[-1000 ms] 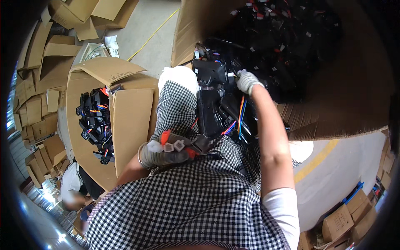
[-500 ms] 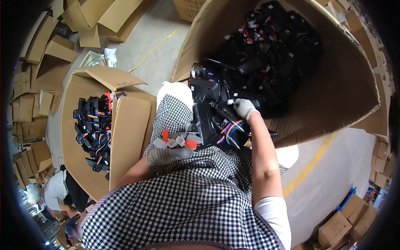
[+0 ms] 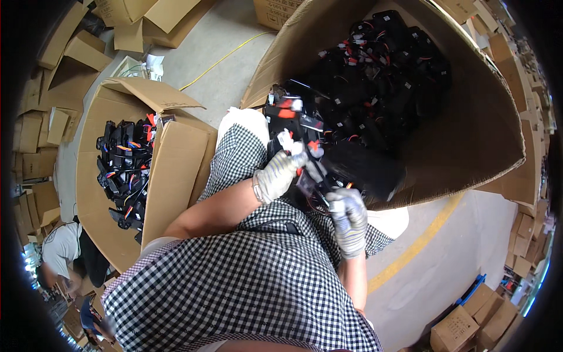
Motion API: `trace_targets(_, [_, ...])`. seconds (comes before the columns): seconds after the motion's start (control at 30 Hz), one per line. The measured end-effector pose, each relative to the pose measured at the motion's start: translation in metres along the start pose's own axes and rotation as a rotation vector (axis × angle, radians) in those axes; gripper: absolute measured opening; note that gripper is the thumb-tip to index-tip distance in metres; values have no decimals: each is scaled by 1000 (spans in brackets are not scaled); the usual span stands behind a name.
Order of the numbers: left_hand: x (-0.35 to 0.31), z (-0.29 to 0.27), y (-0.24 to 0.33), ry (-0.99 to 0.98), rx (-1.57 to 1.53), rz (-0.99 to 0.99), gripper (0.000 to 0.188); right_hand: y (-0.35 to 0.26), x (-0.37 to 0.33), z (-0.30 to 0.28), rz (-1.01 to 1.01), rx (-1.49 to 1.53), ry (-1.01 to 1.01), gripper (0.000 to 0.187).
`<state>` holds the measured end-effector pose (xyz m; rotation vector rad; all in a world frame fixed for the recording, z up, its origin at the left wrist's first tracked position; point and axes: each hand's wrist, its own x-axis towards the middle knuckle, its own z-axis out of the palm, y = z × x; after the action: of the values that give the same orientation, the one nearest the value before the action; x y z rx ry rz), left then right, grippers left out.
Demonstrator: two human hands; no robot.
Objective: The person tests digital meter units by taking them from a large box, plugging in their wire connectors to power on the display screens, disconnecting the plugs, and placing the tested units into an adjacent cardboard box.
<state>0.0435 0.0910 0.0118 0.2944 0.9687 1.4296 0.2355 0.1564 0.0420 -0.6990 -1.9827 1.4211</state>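
My left hand (image 3: 278,178), in a striped grey-white glove, is closed round a bunch of white and orange-red connectors (image 3: 286,141), partly blurred. To its right my right hand (image 3: 352,223), gloved the same way, has its fingers pinched on a small pale connector (image 3: 336,206). Just beyond the right hand a black plastic device (image 3: 369,170) is smeared by motion at the near edge of a big carton (image 3: 463,170). Coloured wires and dark parts between the hands are hard to make out. Inside the carton lies a heap of black devices (image 3: 381,76) with wires and connectors.
A smaller open carton (image 3: 176,182) on my left holds more black wired devices (image 3: 126,170). A yellow cord (image 3: 226,60) runs over the floor. Stacked cartons (image 3: 35,117) stand far left, others (image 3: 463,322) lower right. A person (image 3: 64,246) bends at lower left.
My left hand has risen forward and right with the connectors. My right hand has drawn back toward me from the carton. The black device beside it has shifted to the right.
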Motion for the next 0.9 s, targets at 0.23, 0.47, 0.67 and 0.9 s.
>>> trace_targets(0.23, [4, -13, 12, 66, -456, 282, 60, 46, -16, 9, -18, -382, -114, 9])
trace_targets(0.47, [-15, -15, 16, 215, -234, 392, 51, 67, -28, 15, 215, -281, -183, 17])
trace_targets(0.67, [-39, -25, 3, 227, 177, 181, 46, -25, 8, -7, 609, 690, 5, 36])
trace_targets(0.9, [-56, -33, -8, 37, 1162, 303, 37, -25, 19, 16, 667, 442, -253, 27])
